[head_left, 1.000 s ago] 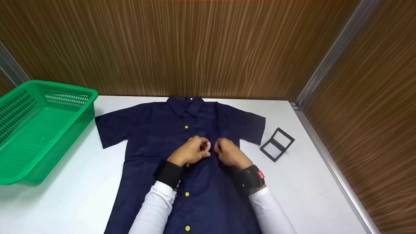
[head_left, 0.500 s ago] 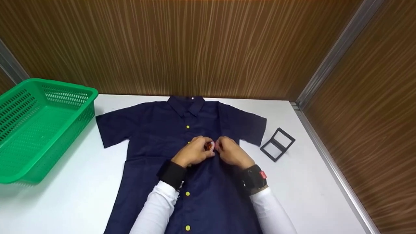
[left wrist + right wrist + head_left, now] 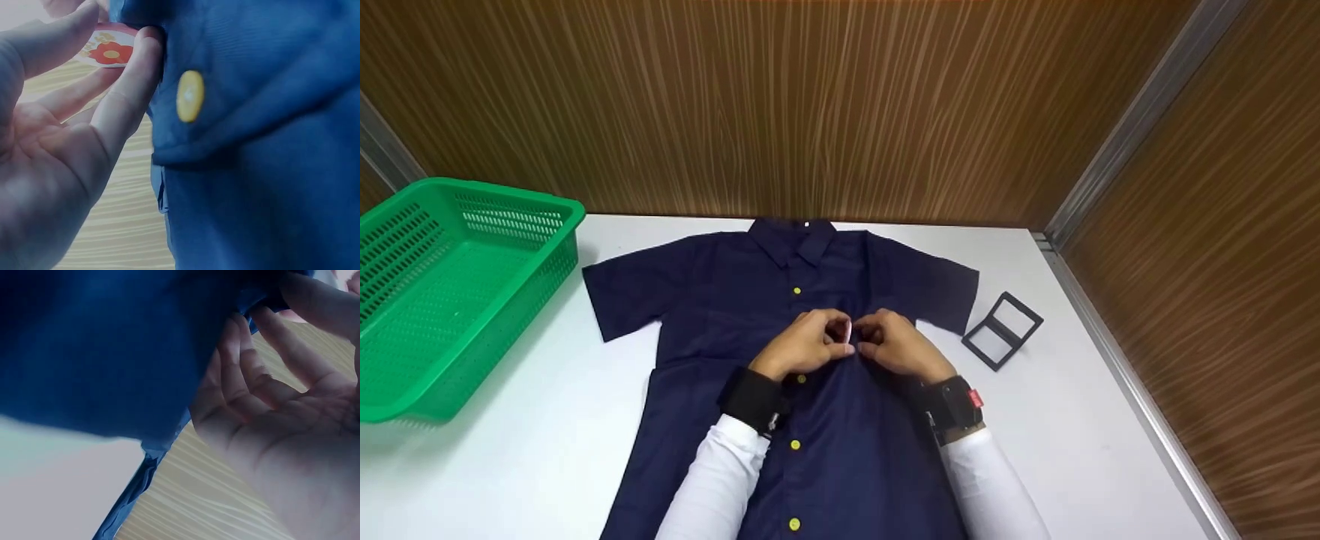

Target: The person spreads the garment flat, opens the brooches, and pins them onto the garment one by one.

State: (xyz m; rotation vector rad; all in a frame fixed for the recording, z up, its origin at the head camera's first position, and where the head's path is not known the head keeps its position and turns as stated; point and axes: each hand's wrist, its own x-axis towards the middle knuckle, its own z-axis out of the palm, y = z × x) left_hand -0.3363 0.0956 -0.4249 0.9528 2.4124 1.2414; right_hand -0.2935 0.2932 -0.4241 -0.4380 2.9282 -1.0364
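Note:
A navy short-sleeved shirt (image 3: pixel 825 465) with yellow buttons lies face up on the table. My left hand (image 3: pixel 802 345) pinches a round badge (image 3: pixel 112 54) with a red flower and a pink-white rim between thumb and fingers. In the head view the badge shows edge-on as a thin pale line over the shirt's chest. My right hand (image 3: pixel 901 345) is just right of it, thumb and fingertips pinching a fold of the shirt's cloth (image 3: pixel 247 301). Whatever is on the badge's back is hidden. A yellow button (image 3: pixel 190 95) sits close to my left fingertips.
A green plastic basket (image 3: pixel 510 292) stands on the white table (image 3: pixel 532 450) at the left. To the right of the shirt lies a black two-pane frame (image 3: pixel 1003 331). Wood-grain panels (image 3: pixel 697 112) rise at the back and right.
The badge has turned from showing its flowered face to edge-on and moved slightly right. The right thumb has spread a little from its curled fingers.

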